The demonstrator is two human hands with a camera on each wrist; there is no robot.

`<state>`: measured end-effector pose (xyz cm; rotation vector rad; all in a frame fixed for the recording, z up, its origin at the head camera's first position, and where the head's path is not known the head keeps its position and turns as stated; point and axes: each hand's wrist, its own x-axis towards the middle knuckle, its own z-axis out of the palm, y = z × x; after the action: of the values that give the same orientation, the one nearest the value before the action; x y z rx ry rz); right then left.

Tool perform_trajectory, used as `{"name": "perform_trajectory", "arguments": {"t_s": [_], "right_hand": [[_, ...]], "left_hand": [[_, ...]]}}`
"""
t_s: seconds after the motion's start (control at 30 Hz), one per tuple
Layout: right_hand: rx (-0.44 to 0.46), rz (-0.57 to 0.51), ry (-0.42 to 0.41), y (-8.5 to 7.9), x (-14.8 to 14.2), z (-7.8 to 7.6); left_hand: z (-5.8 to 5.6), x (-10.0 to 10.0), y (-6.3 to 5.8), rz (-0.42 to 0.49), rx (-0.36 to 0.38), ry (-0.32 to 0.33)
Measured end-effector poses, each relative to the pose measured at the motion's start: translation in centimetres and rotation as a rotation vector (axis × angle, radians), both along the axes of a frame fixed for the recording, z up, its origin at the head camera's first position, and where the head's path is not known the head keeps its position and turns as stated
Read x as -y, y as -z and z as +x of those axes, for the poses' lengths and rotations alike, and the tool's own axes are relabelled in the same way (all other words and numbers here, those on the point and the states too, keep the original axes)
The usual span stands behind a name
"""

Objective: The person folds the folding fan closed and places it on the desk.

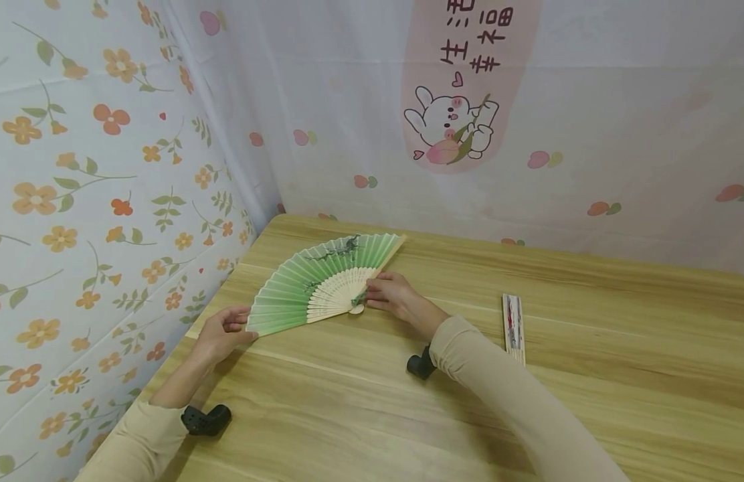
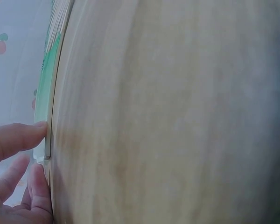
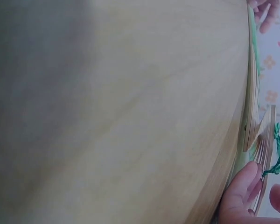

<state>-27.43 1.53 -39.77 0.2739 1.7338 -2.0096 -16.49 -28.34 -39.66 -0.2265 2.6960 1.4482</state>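
Observation:
An open green folding fan with a dark branch print and pale wooden ribs lies spread on the table. At its left end my left hand pinches the outer edge, and in the left wrist view the thumb presses against the green end stick. My right hand grips the fan's right side close to the pivot. In the right wrist view, a fingertip lies against the ribs, beside a green tassel cord. Part of that grip is hidden in the head view.
A closed folding fan with a white and red pattern lies on the wooden table, right of my right forearm. Floral cloth hangs along the left side, and a curtain with a rabbit print is behind the table.

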Motion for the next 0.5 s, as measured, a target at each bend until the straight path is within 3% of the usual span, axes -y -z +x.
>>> {"name": "perform_trajectory", "arguments": {"t_s": [0.5], "right_hand": [[0.005,-0.016,-0.008,-0.11,-0.19,0.08]], "left_hand": [[0.04,-0.02,0.1,0.005,-0.014,0.026]]}}
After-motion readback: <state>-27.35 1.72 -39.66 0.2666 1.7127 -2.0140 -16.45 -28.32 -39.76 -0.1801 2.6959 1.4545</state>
